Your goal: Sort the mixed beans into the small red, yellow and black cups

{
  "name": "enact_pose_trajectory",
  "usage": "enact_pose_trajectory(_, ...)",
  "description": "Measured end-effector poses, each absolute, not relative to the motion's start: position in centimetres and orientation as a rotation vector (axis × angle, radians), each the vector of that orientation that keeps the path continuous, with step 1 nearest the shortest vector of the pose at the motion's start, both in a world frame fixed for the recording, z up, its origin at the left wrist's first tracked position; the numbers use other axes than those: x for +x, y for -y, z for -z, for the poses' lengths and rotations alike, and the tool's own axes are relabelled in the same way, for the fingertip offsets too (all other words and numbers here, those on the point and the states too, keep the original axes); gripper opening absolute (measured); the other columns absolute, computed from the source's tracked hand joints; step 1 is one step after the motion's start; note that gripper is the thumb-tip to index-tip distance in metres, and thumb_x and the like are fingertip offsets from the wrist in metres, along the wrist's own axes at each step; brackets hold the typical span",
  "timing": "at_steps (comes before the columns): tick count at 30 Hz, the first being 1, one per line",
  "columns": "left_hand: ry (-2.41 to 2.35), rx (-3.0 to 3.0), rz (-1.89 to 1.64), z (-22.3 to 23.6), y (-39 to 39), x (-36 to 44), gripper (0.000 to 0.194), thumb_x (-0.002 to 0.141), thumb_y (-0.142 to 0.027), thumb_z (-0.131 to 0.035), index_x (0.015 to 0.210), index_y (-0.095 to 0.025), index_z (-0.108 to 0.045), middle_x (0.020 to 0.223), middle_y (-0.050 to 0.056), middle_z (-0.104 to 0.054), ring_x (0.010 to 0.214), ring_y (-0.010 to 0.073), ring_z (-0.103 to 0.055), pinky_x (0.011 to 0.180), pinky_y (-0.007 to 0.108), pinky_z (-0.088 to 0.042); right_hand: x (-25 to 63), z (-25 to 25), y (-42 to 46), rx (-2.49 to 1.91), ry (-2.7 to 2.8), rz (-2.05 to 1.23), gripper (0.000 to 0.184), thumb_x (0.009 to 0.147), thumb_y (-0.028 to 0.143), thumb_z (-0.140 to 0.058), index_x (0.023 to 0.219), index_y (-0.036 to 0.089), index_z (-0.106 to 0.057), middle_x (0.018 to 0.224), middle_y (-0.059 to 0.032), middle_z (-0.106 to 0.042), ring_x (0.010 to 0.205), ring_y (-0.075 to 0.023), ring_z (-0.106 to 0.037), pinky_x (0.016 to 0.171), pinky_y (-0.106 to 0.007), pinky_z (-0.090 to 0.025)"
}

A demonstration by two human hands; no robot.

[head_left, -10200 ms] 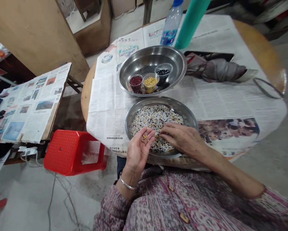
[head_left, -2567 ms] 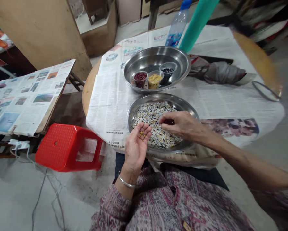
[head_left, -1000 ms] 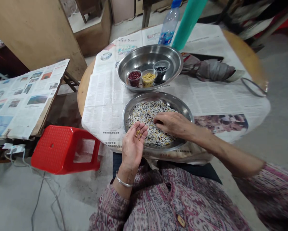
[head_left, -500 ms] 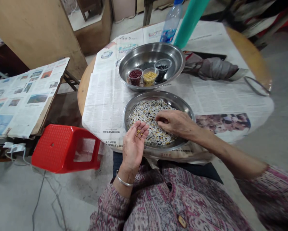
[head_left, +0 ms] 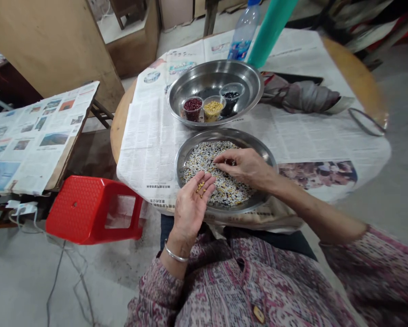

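Note:
My left hand (head_left: 192, 202) is palm up at the near-left rim of a steel basin (head_left: 271, 156), fingers slightly cupped under several yellow beans (head_left: 201, 187). The basin holds a mix (head_left: 204, 154) of white rice-like grains with black and yellow beans. Over this mix my right hand (head_left: 246, 167) is bent downward, thumb and fingertips pinched together. Whatever is between those fingertips is too small to make out.
Behind stands a larger steel basin (head_left: 190, 77) with cups of red beans (head_left: 193, 105), yellow beans (head_left: 212, 108) and black beans (head_left: 231, 96). A water bottle (head_left: 241, 38), green cylinder (head_left: 272, 32) and grey folded umbrella (head_left: 299, 96) lie beyond. A red stool (head_left: 76, 206) stands left.
My right hand has shifted slightly left and lifted from the mix, its fingertips nearer my left hand. My left hand has moved slightly right, still bearing the yellow beans.

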State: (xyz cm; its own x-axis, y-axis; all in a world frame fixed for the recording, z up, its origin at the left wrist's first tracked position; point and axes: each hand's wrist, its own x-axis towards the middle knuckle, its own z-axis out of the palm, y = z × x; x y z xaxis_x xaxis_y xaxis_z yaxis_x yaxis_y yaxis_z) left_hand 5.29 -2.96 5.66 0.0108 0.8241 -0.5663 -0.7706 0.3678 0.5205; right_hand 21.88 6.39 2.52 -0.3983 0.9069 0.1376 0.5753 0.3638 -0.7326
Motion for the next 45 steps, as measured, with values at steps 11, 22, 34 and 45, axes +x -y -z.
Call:
enact_pose_trajectory(11, -0.931, 0.071, -1.275, -5.6, 3.0, 5.3, 0.02, 0.096, -0.019, -0.057, 0.104, -0.01, -0.073, 0.115, 0.016, -0.073, 0.132, 0.0292, -0.061, 0.117, 0.041, -0.043, 21.3, -1.3, -6.6, -1.192, 2.6, -0.303, 0.028, 0.093, 0.021, -0.045, 0.085, 0.02, -0.072, 0.088, -0.0107, -0.072, 0.082, -0.0226, -0.065, 0.07, -0.034, -0.046)
enact_pose_trajectory(22, -0.925, 0.117, -1.27, -5.5, 3.0, 5.3, 0.021, 0.098, -0.02, -0.055, 0.105, -0.011, -0.072, 0.116, 0.015, -0.072, 0.131, 0.0282, -0.062, 0.117, 0.041, -0.043, 22.9, -2.6, -6.2, -1.43, 2.131, -0.571, 0.021, 0.086, 0.029, -0.057, 0.087, 0.027, -0.078, 0.083, -0.0042, -0.078, 0.072, -0.0217, -0.069, 0.069, -0.037, -0.05)
enact_pose_trajectory(34, -0.908, 0.109, -1.276, -5.1, 3.1, 5.2, 0.023, 0.099, -0.02, -0.053, 0.107, -0.01, -0.072, 0.115, 0.015, -0.075, 0.128, 0.0278, -0.065, 0.117, 0.04, -0.044, 21.4, -4.6, -5.1, -1.222, 1.91, -1.028, 0.023, 0.082, 0.042, -0.063, 0.084, 0.024, -0.078, 0.082, -0.0039, -0.076, 0.072, -0.018, -0.067, 0.064, -0.032, -0.051)
enact_pose_trajectory(45, -0.915, 0.102, -1.268, -5.4, 3.1, 5.2, 0.022, 0.099, -0.019, -0.054, 0.109, -0.009, -0.071, 0.12, 0.016, -0.072, 0.131, 0.0288, -0.062, 0.117, 0.04, -0.043, 22.7, -3.4, -5.1, -1.251, 1.091, -1.877, 0.039, 0.063, 0.044, -0.087, 0.093, 0.019, -0.08, 0.074, -0.0037, -0.068, 0.059, -0.0093, -0.049, 0.052, -0.027, -0.037)
